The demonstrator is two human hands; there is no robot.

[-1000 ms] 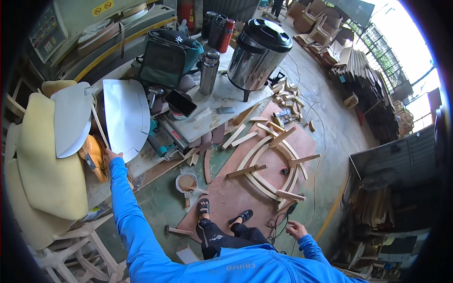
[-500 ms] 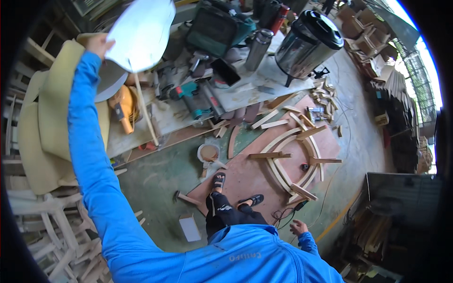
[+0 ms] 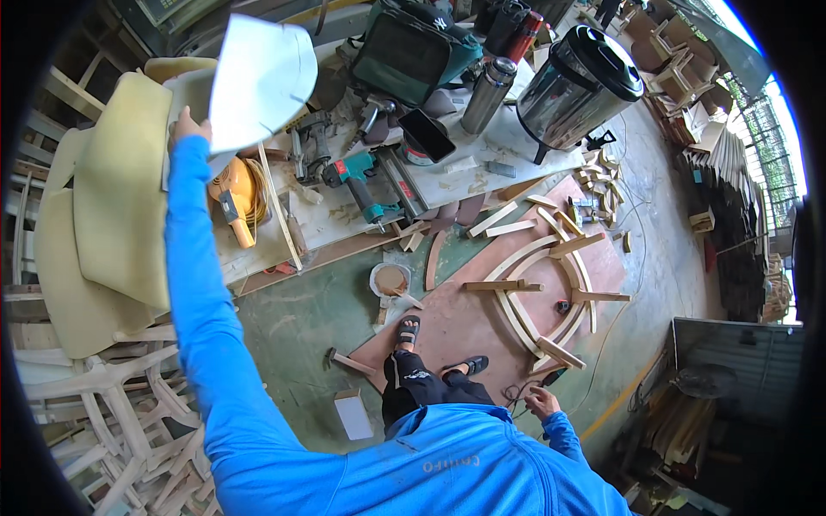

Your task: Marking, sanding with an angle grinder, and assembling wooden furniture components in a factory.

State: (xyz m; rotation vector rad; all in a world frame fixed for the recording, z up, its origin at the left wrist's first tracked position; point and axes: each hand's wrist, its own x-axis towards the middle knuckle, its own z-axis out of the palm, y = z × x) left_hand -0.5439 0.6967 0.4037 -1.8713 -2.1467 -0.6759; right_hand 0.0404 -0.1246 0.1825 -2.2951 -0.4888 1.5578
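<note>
The left hand [image 3: 191, 131] has its grip closed on a white sheet [image 3: 261, 82] over the left end of the desk [image 3: 327, 224]; the right hand [image 3: 542, 402] hangs well apart from the desk, its grip loosely open.

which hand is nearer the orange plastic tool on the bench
Left: the left hand is just beyond the orange plastic tool; the right hand is far to its right.

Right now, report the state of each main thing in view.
Left hand: at the white sheet's edge, grip unclear
Right hand: empty, fingers half curled
White sheet: unfolded
Steel flask: upright, capped
Urn: upright, lidded
Phone: screen dark
Teal power tool: on its side
Hammer: lying down
Bucket: open
</note>
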